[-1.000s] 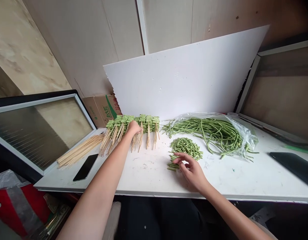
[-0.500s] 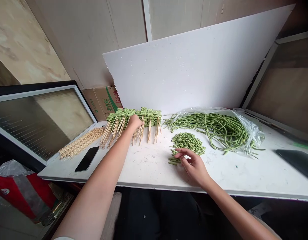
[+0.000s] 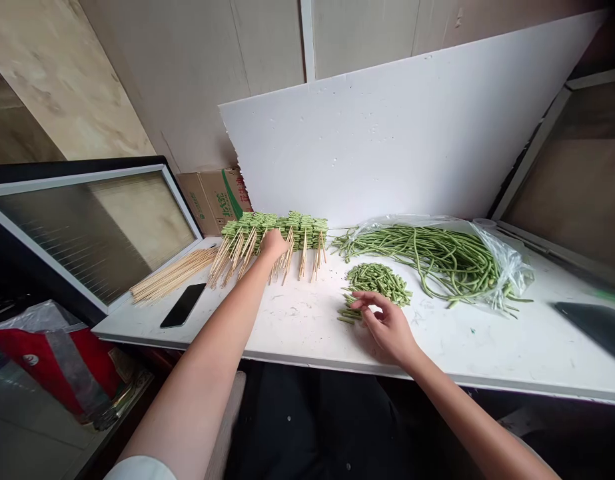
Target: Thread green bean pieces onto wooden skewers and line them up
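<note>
My left hand [image 3: 274, 244] reaches to the far side of the table, closed among the stacked skewers of cut green beans [image 3: 257, 223]. Its fingertips are hidden behind the hand, so what they hold does not show. Bare stick ends of the skewers [image 3: 303, 257] point toward me on both sides of it. Close to the front, my right hand [image 3: 387, 327] hovers with loosely curled fingers held apart, over the near left side of a pile of short cut beans [image 3: 380, 281]. No bean shows between its fingers.
Loose bamboo sticks [image 3: 172, 275] and a black phone [image 3: 183, 305] lie at the left. Long uncut beans [image 3: 437, 257] spill from a clear plastic bag [image 3: 517, 270] at the right. A dark flat object [image 3: 592, 327] rests farther right. A white board [image 3: 387, 133] stands behind.
The view has shifted slightly, moving the scene a little to the right. Both hands keep nearly the same places and poses relative to the skewers and the cut beans.
</note>
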Demonstrator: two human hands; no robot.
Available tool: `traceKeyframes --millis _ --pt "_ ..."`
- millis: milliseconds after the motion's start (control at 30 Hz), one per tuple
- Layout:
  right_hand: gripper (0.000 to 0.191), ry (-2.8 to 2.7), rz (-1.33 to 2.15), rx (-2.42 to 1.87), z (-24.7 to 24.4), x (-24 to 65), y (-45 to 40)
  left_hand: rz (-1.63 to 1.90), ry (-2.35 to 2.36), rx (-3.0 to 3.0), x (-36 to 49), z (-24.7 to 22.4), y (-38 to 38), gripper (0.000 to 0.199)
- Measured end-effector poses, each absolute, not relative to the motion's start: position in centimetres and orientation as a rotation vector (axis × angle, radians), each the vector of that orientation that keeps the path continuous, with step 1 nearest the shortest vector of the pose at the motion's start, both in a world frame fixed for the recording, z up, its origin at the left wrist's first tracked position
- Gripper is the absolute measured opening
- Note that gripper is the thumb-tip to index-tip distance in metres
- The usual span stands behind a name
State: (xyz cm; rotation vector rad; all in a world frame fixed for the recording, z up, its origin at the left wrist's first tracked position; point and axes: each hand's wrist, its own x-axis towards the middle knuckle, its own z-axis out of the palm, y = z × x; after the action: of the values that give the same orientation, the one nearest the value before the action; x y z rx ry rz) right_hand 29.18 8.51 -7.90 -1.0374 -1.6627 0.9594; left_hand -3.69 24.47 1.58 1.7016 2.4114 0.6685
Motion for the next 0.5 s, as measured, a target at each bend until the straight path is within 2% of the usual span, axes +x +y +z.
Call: traceKeyframes --millis 100,267,367,500 --pt "0.035 -1.722 0.803 -1.055 -8.1 29.3 8.7 0.695 2.499 1.704 -3.9 1.6 23.3 0.034" --pt "0.028 -2.003 0.213 -1.019 -8.1 29.7 9.1 0.725 2.652 1.7 -6.6 1.7 19.8 0.04" --pt "0.029 -2.141 -0.072 -1.025 -8.3 29.9 9.3 0.742 2.759 1.662 -10.1 2.2 16.7 0.044" --pt "0.035 -2.27 -0.25 -0.979 -8.6 29.6 9.4 0.723 2.886 1.541 -16.6 2.8 11.3 0.041"
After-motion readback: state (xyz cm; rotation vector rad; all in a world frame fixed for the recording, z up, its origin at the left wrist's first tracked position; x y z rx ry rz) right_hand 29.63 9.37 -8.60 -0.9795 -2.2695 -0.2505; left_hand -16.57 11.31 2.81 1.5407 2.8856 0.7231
